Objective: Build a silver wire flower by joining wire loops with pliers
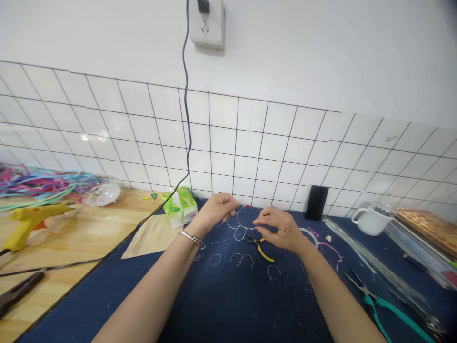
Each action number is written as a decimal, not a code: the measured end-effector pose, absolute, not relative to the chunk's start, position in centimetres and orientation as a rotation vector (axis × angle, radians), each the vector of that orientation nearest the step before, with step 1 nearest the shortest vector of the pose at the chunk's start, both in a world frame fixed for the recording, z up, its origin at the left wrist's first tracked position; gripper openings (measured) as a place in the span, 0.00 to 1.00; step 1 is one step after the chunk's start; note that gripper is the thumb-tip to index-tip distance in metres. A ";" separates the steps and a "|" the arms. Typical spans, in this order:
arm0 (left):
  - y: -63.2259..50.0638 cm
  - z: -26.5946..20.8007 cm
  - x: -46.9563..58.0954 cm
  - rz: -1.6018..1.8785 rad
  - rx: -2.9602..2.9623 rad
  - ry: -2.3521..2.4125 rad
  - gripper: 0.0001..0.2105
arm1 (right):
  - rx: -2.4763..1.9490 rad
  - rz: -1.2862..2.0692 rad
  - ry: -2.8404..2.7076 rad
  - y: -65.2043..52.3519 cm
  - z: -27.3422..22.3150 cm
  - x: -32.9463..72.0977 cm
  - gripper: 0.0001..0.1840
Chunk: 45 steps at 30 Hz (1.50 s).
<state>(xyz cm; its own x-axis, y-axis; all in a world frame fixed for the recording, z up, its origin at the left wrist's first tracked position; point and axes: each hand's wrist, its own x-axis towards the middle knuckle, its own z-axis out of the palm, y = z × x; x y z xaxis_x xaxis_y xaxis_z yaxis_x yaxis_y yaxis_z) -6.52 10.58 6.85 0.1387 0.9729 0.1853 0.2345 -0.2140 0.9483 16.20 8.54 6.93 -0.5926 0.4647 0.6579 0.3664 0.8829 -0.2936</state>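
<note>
My left hand point(222, 209) is closed in a pinch on the upper left of a thin wire frame point(240, 233) bent into several round loops. On the frame's right side, my right hand point(280, 228) pinches a small bit of pink thread point(256, 228) between thumb and fingers. Beneath the frame lie pliers with yellow handles point(266, 252), partly covered by it and the right hand. Several bent wire pieces point(246, 260) rest on the dark blue cloth point(221, 305) nearer to me. Beside my right wrist is a curly pink thread point(332, 247).
At right are green-handled pliers point(378, 300), a bundle of straight wires point(371, 257), a white cup point(373, 221) and a black phone-like block point(316, 202). Leftward are a green packet point(181, 207), a yellow glue gun point(32, 221) and a black cable point(143, 221).
</note>
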 end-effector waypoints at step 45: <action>10.6 5.1 -4.1 1.183 1.315 0.903 0.14 | -0.567 -0.138 -2.411 8.3 7.2 16.1 0.08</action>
